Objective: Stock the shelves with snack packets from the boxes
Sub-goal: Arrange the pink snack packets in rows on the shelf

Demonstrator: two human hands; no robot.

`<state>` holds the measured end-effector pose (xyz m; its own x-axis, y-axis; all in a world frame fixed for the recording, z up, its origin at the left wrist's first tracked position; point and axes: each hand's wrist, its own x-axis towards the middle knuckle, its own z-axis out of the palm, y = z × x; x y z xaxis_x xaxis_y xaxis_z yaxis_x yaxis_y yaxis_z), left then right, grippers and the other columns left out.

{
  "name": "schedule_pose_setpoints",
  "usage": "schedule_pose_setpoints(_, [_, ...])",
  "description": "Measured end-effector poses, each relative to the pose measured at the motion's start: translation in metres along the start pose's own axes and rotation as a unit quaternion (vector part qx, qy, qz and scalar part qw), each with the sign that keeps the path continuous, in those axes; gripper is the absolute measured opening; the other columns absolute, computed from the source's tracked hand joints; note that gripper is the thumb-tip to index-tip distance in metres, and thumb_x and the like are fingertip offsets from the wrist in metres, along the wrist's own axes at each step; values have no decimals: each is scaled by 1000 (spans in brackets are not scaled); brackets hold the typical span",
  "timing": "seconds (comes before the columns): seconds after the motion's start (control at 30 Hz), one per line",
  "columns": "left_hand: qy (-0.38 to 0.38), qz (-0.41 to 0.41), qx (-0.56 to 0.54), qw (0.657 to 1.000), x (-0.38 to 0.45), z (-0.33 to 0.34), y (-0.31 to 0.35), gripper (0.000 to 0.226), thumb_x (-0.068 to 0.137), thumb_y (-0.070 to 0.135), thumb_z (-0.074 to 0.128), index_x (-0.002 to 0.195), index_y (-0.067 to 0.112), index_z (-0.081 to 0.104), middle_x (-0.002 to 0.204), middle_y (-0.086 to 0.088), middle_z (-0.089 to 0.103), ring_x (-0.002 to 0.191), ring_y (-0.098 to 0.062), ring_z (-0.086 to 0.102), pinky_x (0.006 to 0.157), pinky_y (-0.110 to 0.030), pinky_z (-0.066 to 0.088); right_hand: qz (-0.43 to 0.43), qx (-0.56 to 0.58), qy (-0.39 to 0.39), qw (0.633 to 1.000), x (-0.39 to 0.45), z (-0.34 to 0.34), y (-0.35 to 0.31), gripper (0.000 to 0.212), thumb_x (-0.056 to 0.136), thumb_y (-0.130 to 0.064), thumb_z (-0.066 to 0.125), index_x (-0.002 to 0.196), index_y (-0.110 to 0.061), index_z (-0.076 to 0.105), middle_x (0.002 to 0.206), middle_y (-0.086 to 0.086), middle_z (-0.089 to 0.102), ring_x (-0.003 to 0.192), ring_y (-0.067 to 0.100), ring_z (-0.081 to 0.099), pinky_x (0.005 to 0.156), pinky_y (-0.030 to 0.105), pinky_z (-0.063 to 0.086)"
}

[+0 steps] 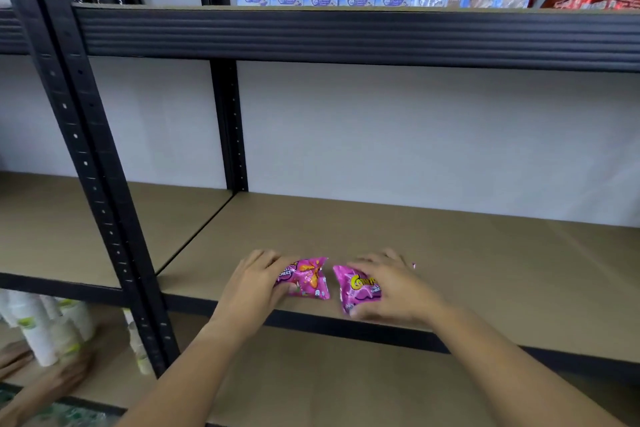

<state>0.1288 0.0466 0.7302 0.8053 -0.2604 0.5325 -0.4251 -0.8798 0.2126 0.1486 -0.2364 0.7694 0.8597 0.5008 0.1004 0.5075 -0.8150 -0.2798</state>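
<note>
Both hands are at the front edge of the middle shelf [450, 253], each on a pink snack packet. Her left hand [258, 282] curls round the left packet [306, 277]; the right hand [394, 284] lies over the right packet [356, 288], fingers bent around it. The two packets sit just apart, near the shelf lip. Judging by this, the placing step is in hand; next would be letting go and fetching more from the boxes, which are not in view.
</note>
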Motion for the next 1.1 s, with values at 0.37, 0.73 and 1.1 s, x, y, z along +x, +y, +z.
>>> schedule_pose_setpoints(0.37, [-7,-2,-35,999,19,11,-21,49,88,27,73,135,28,58,123,10,58,117,-14,49,97,-29,44,85,-109,105,985,30,47,-25,64,98,-53,45,155,-34,22,149,-15,35,139,11,24,117,47,-4])
schedule_pose_setpoints(0.73, [67,-48,11,997,98,71,-92,67,52,6,94,113,20,72,111,1,71,107,-34,63,84,-47,58,113,-75,143,980,147,75,-10,63,101,-25,43,156,-27,14,148,-2,23,144,20,8,111,70,-12])
schedule_pose_setpoints(1.1, [91,-74,12,993,177,107,-169,56,78,-1,77,128,20,62,129,2,59,131,-22,42,102,-39,50,76,-93,195,973,273,87,22,96,72,3,50,157,-22,14,144,4,30,142,27,17,109,63,-17])
